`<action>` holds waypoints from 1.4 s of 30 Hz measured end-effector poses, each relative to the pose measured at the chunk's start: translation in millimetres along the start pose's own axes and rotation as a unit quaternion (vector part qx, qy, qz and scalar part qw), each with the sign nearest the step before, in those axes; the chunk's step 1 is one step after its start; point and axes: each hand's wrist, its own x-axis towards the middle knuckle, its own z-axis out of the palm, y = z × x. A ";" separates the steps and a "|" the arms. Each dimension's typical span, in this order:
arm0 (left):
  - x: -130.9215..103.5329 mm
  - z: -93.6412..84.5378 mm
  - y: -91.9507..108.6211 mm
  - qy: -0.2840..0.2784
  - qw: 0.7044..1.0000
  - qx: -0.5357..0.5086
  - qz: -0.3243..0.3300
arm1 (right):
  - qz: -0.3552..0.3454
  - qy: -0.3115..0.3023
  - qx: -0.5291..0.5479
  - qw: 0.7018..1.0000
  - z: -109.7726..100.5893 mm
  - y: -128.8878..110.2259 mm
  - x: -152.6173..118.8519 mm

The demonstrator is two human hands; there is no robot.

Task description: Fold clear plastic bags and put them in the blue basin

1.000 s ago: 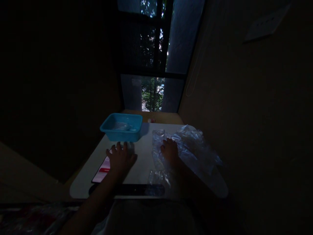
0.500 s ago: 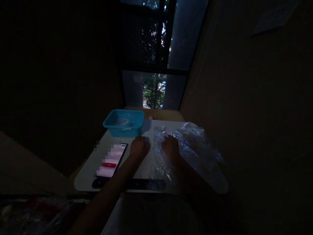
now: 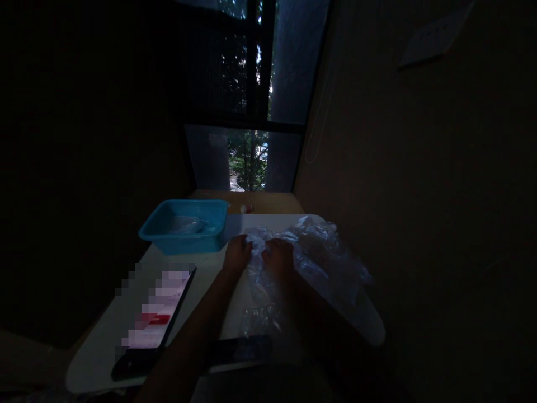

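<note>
A clear plastic bag lies on the white table, its far end bunched up between my hands. My left hand is closed at the left edge of that bag, fingers curled on the plastic. From the right, my right hand grips the same bag, its fingers bent over it. Right beside that hand spreads a heap of crumpled clear plastic bags. The dim light hides the exact fingertips.
A blue plastic basin holding clear plastic stands at the back left. Before it, a phone with a lit screen lies near a dark strip along the front edge. A small object rests on the ledge below the window.
My left hand has come over to the clear bag and taken hold of it. The bag's far end is now bunched between both hands. The camera view has shifted.
</note>
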 end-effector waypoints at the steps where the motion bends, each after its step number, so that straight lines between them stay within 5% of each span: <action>1: 3.7 2.6 -0.1 0.001 1.000 0.000 0.001 | 0.000 -0.002 0.012 1.000 0.8 1.2 3.1; 6: 17.5 10.8 -8.1 -0.002 1.000 -0.020 -0.001 | 0.031 0.018 0.095 0.995 11.9 9.3 19.6; 13: 19.6 18.9 -18.9 -0.018 0.982 -0.188 -0.002 | 0.086 0.032 0.248 0.964 28.0 15.0 35.0; 20: 24.7 12.3 -20.2 0.087 0.898 -0.414 -0.119 | 0.034 0.120 0.329 0.936 26.9 18.2 35.5; 23: 24.3 5.8 -20.1 0.080 0.848 -0.500 -0.158 | -0.011 0.147 0.386 0.911 20.0 12.8 35.3; 28: 16.0 -3.5 -16.4 -0.046 0.818 -0.548 -0.171 | 0.037 0.086 0.534 0.840 19.7 2.4 37.2; 31: 15.0 -4.0 -15.7 -0.042 0.816 -0.549 -0.176 | 0.104 0.034 0.593 0.798 26.8 1.4 38.3; 38: 15.5 -2.2 -16.2 -0.063 0.813 -0.558 -0.156 | 0.094 -0.048 0.556 0.825 27.0 5.0 38.6; 42: 13.9 -5.9 -13.0 -0.075 0.835 -0.524 -0.152 | 0.121 -0.047 0.593 0.795 22.0 3.9 36.8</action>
